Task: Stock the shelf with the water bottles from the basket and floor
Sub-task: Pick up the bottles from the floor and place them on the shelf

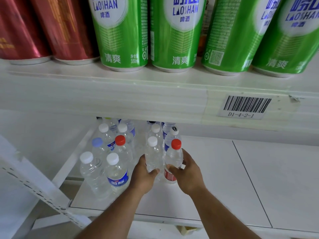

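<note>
On the lower white shelf (215, 178) stand several clear water bottles. My left hand (143, 176) is wrapped around a white-capped bottle (153, 156). My right hand (188, 175) grips a red-capped bottle with a red label (174, 157) right beside it. Both bottles stand upright at the front of two rows. To the left are more bottles, among them a blue-labelled one (117, 173), a bare one (89, 169) and a red-capped one (121, 149). The basket and the floor bottles are out of sight.
The upper shelf edge (120, 100) hangs low over the bottles and carries a barcode tag (245, 106). Green beer cans (176, 31) and red cans (65, 28) stand on it. A perforated white upright (34, 188) runs at the left. Bare shelf board lies to the right.
</note>
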